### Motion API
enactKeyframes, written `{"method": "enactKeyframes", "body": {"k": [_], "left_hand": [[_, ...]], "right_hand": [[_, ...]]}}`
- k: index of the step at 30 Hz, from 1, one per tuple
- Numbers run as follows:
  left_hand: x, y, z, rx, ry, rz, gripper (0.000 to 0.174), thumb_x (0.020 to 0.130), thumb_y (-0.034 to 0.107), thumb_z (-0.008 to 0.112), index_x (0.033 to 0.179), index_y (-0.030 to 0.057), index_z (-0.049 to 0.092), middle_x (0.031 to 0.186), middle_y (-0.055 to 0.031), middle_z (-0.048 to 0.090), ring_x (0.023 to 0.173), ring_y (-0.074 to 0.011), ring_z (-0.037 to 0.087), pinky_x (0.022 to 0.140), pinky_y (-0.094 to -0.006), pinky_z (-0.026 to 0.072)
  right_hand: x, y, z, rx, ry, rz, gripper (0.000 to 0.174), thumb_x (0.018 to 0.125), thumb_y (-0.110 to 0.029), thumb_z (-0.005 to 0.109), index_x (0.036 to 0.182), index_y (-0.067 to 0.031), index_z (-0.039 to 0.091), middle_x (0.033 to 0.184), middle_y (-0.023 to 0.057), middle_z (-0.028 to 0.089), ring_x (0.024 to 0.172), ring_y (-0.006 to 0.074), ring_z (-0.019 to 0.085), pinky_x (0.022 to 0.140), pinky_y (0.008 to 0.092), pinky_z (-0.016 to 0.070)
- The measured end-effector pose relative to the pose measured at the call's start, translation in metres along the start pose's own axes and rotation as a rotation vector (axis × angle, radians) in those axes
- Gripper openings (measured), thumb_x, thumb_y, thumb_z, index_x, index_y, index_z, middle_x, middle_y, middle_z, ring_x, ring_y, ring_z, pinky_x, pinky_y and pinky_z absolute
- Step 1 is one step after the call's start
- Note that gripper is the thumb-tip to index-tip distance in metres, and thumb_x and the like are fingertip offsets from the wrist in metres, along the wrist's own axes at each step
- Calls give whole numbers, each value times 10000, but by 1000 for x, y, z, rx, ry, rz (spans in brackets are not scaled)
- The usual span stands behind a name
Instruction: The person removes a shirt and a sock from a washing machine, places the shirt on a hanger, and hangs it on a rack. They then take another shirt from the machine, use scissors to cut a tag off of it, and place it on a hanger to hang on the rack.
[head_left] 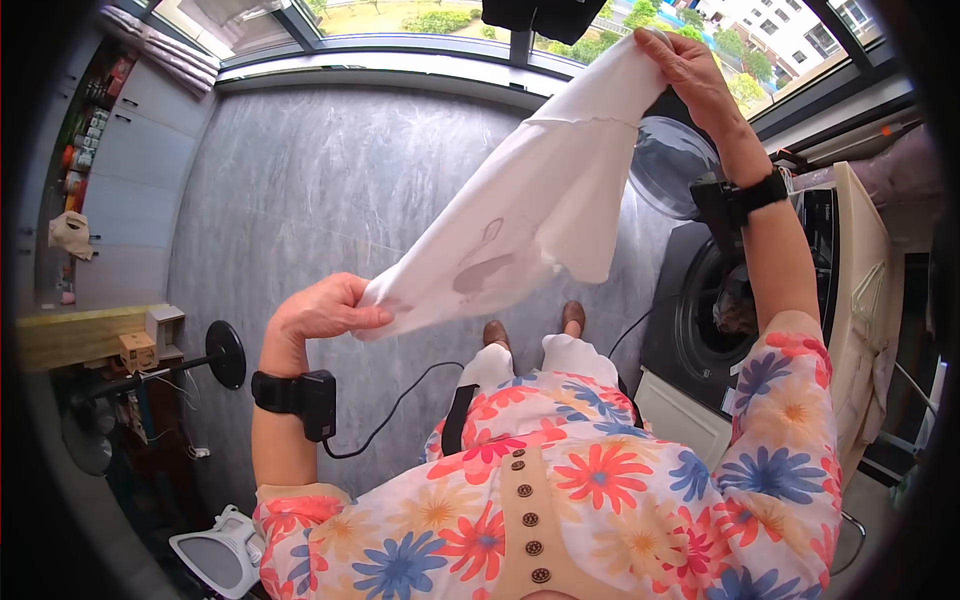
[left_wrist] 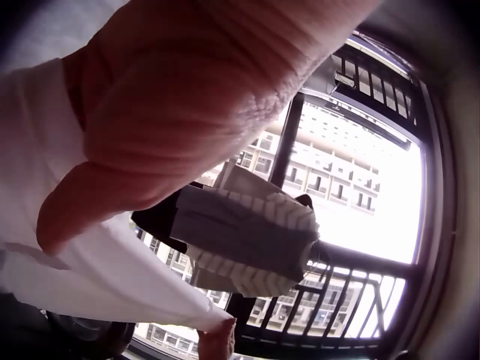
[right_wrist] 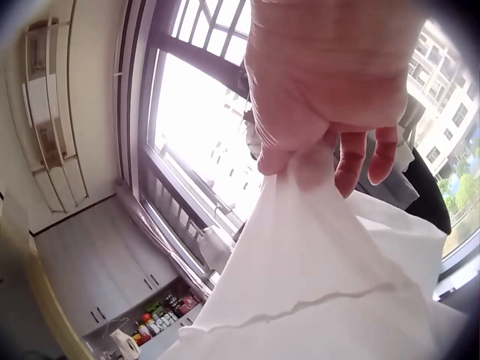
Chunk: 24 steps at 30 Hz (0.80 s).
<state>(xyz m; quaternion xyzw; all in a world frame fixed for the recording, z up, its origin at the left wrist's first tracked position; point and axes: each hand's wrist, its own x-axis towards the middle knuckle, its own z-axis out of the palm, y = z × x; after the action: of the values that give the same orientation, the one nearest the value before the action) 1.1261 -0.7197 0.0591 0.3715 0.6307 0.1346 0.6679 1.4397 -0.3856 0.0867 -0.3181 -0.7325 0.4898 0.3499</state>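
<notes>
A thin white garment (head_left: 520, 190) with a seam near one end and a greyish printed patch is stretched diagonally in the air between both hands. My left hand (head_left: 325, 305) pinches its lower left corner between thumb and fingers. Up by the window, my right hand (head_left: 698, 80) grips the opposite end, gathered under the thumb. In the right wrist view the white fabric (right_wrist: 300, 262) hangs in folds from the right hand (right_wrist: 330, 75). Seen from the left wrist, the left hand (left_wrist: 165, 112) holds the near edge, and part of the cloth droops loosely.
At right stands a front-loading washing machine (head_left: 690, 340), its round glass door (head_left: 675, 165) swung open and laundry (head_left: 735, 305) in the drum. Dark clothing (head_left: 545, 15) hangs before the window. A white appliance (head_left: 220, 555) and black disc stand (head_left: 226, 355) are at left.
</notes>
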Motion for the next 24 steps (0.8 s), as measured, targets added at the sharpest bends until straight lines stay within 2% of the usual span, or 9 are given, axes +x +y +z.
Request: {"method": "enactKeyframes", "body": {"k": [6,7,11,13,15,18,20,22,24], "left_hand": [[3,-16,8,677,-93,26,344,656,267,718,922,69,627,790,-93,634,734,-216,594,679,-306,458],[4,-25,9,704,-79,-12,370,617,271,719,920,82,624,807,-124,624,760,-284,586,687,-323,460],[0,-50,20,792,-132,10,347,623,232,693,927,81,622,811,-128,623,761,-304,579,698,-320,459],[1,-39,32,880,-168,-33,326,641,215,686,928,76,620,811,-122,625,758,-273,589,697,-311,458],[-1,-23,41,963,-203,-88,306,658,199,680,929,70,617,812,-115,626,754,-242,600,695,-302,458],[4,-8,44,209,-193,63,218,769,189,630,926,39,632,816,-61,637,753,-142,599,671,-271,467],[9,-2,42,-256,-53,258,231,826,200,585,982,34,618,870,-39,630,785,-128,595,682,-276,480],[14,13,36,-417,27,331,254,843,195,568,1037,33,596,924,-33,623,828,-132,596,707,-285,489],[22,24,34,-810,22,432,344,846,169,550,1162,41,506,1041,-69,590,925,-164,587,762,-312,496]], "right_hand": [[1,-9,-9,-38,-83,-116,386,801,-437,590,853,-60,655,720,-23,579,694,52,505,647,216,407],[0,-12,-12,-14,-101,-96,385,806,-429,586,840,-52,658,716,-10,580,727,66,524,671,210,413],[5,-15,-18,-10,-108,46,382,813,-391,593,943,-34,631,801,23,601,777,103,550,716,219,428],[6,-34,-6,34,52,76,252,839,-262,585,750,-32,638,665,12,607,548,98,550,483,237,430],[23,-15,-3,27,73,83,263,844,-264,579,741,-26,629,656,13,599,551,101,542,494,240,422],[38,18,13,-65,55,127,294,867,-279,532,747,-23,616,643,13,564,557,109,501,502,255,390],[47,69,33,-158,-54,-109,411,824,-320,598,1086,-7,551,918,62,605,836,138,562,751,236,443],[2,40,64,-193,-250,37,416,819,-223,604,1148,6,492,992,95,596,886,146,559,762,235,454],[-44,35,96,62,-640,210,440,814,-177,614,1212,-63,464,1032,79,582,954,158,541,830,285,441]]}}
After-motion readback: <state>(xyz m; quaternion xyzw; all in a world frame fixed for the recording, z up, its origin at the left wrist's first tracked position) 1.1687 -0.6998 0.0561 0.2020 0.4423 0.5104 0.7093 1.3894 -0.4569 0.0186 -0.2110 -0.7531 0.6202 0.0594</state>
